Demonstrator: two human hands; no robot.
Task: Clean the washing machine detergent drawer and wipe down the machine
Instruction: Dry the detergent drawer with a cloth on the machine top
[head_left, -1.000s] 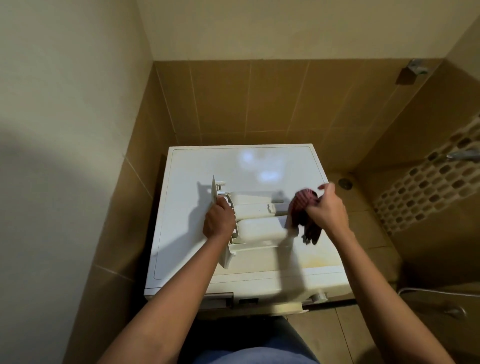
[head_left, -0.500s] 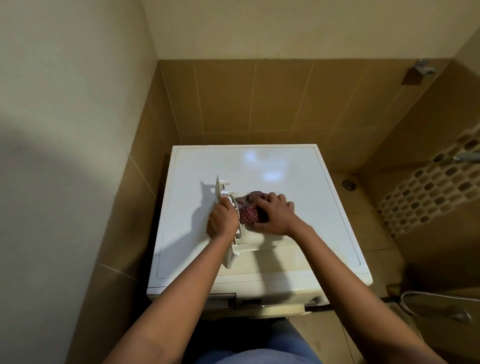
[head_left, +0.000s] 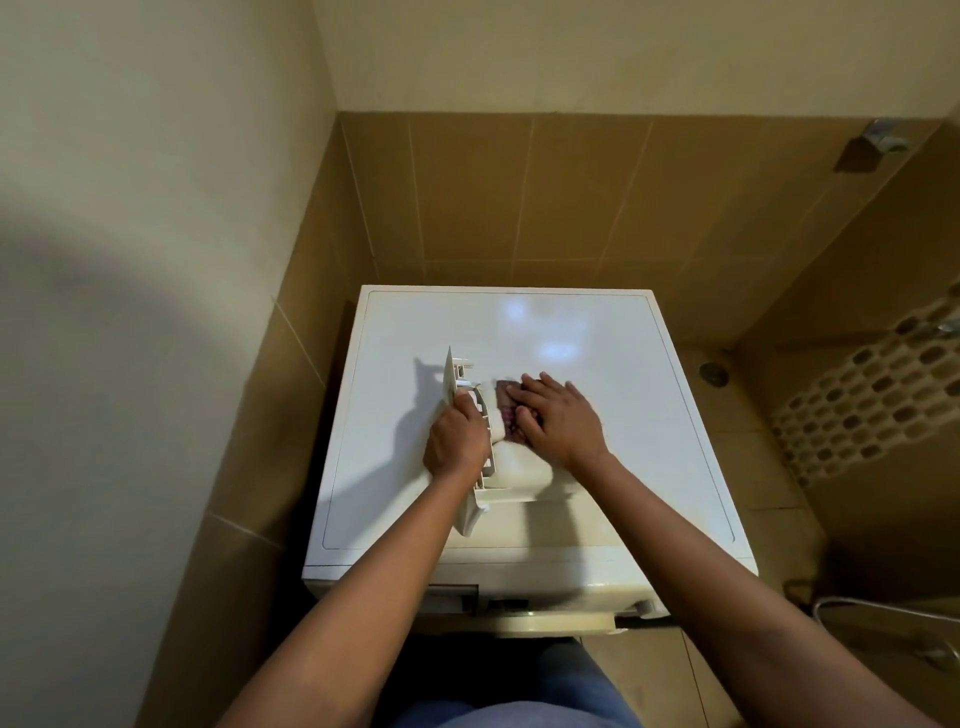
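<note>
The white detergent drawer (head_left: 511, 475) lies on top of the white washing machine (head_left: 597, 338), its front panel to the left. My left hand (head_left: 454, 441) grips the drawer at that front end. My right hand (head_left: 556, 418) presses a dark red checked cloth (head_left: 506, 397) down into the drawer's compartments; most of the cloth is hidden under my fingers.
The machine stands in a corner of brown tiled walls, close to the left wall. A floor drain (head_left: 714, 373) lies to the right, beside a mosaic-tiled wall (head_left: 862, 400). A metal hose (head_left: 883, 613) lies at the lower right. The empty drawer slot (head_left: 452, 597) shows on the machine's front.
My right hand brought the cloth from the drawer's right end onto the drawer, then pushed it further left toward the front panel. My left hand kept its hold.
</note>
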